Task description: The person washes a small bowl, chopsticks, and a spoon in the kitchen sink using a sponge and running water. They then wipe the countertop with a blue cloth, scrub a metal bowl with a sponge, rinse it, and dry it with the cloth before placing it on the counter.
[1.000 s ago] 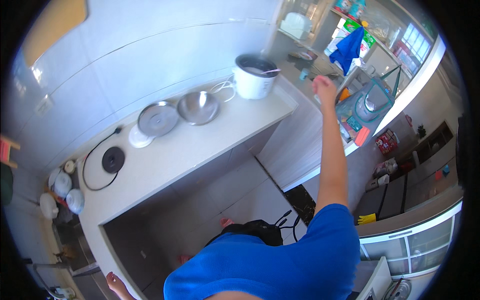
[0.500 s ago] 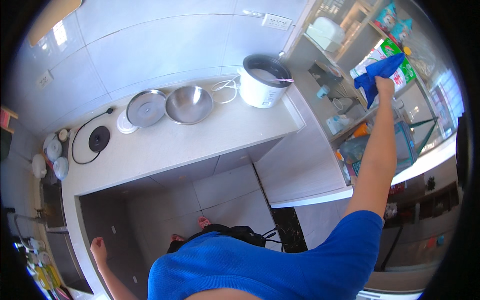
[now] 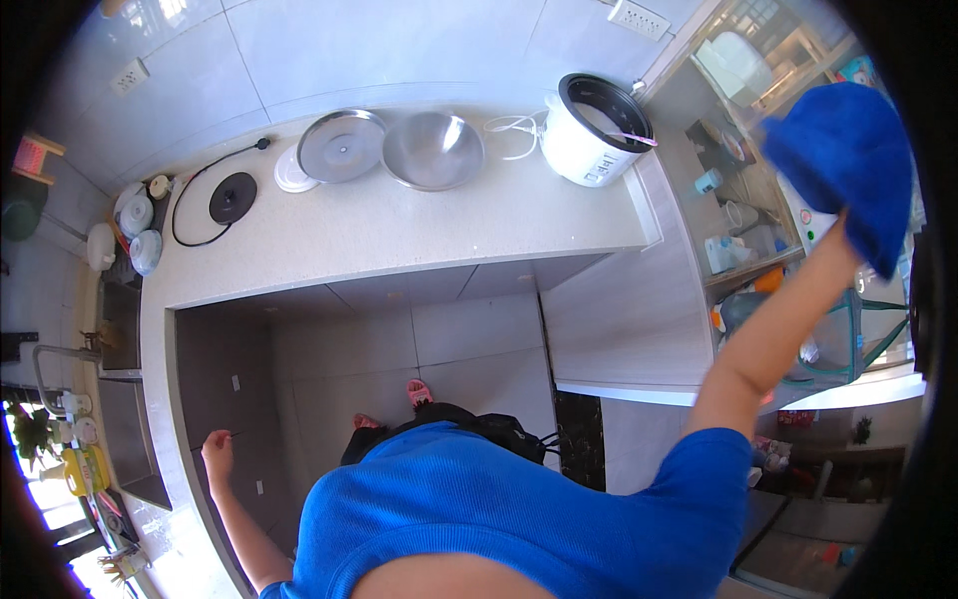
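A blue cloth [image 3: 848,150] hangs spread out from my right hand [image 3: 850,240] at the far right, beside the glass-fronted shelves. It is smeared by motion and hides most of my fingers, which are closed on it. My left hand [image 3: 218,457] hangs low on the left, in front of the dark cabinet side, with its fingers curled in and nothing seen in them. On the counter stands a white rice cooker [image 3: 597,135], lid off, with whitish contents and a pink-handled utensil in it. To its left are a steel bowl [image 3: 433,152] and a round steel lid [image 3: 341,147].
A black round heating base [image 3: 233,198] with a cord lies on the counter [image 3: 399,235]. White lidded dishes [image 3: 146,252] stand at the left by the sink. Shelves at the right hold cups, a small blue-capped bottle [image 3: 708,181] and a teal-edged bag [image 3: 828,344].
My right hand has swung further right with the blue cloth, which now opens out wide. The counter things appear further right and higher in view. My left hand stays low with curled fingers.
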Action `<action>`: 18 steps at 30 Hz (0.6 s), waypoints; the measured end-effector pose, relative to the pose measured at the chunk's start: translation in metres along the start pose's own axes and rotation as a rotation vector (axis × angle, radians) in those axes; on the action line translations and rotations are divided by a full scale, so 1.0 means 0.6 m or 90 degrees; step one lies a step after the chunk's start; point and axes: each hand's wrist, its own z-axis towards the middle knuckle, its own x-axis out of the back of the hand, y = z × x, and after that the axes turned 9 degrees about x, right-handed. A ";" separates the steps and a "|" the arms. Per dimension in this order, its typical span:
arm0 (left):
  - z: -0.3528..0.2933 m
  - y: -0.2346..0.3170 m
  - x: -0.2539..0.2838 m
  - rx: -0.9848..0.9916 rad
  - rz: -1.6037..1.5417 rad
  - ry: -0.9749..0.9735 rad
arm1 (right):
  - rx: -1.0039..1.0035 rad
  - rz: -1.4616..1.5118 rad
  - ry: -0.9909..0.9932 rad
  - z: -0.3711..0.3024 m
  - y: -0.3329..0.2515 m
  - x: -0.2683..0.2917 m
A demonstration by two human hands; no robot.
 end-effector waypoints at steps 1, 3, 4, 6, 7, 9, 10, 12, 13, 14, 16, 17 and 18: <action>-0.005 -0.002 -0.010 0.006 0.004 -0.019 | -0.012 -0.047 -0.016 -0.043 0.004 -0.006; -0.024 0.022 -0.022 0.039 0.006 -0.079 | -0.039 -0.156 -0.066 -0.130 0.007 -0.018; -0.035 0.018 -0.014 0.052 0.002 -0.089 | -0.060 -0.202 -0.095 -0.177 0.015 -0.027; -0.028 0.001 -0.025 0.065 -0.019 -0.122 | -0.070 -0.331 -0.186 -0.253 0.006 -0.043; -0.019 -0.017 -0.029 0.091 -0.042 -0.139 | -0.070 -0.407 -0.240 -0.291 0.009 -0.048; -0.004 -0.018 -0.039 0.063 -0.042 -0.153 | -0.049 -0.598 -0.367 -0.353 0.008 -0.050; 0.000 -0.018 -0.036 0.052 -0.042 -0.149 | -0.041 -0.684 -0.429 -0.382 0.017 -0.054; 0.025 -0.079 -0.054 0.036 0.008 -0.136 | -0.041 -0.817 -0.528 -0.436 0.043 -0.054; 0.033 -0.095 -0.065 0.049 0.010 -0.154 | -0.044 -0.843 -0.544 -0.455 0.061 -0.048; 0.044 -0.096 -0.076 0.059 0.012 -0.174 | -0.052 -0.846 -0.548 -0.472 0.087 -0.035; 0.047 -0.069 -0.103 0.033 0.018 -0.188 | -0.047 -0.787 -0.531 -0.494 0.152 0.005; 0.047 -0.053 -0.120 0.017 0.023 -0.194 | -0.044 -0.755 -0.524 -0.491 0.187 0.019; 0.042 -0.035 -0.134 0.001 0.032 -0.199 | -0.001 -0.702 -0.517 -0.485 0.213 0.020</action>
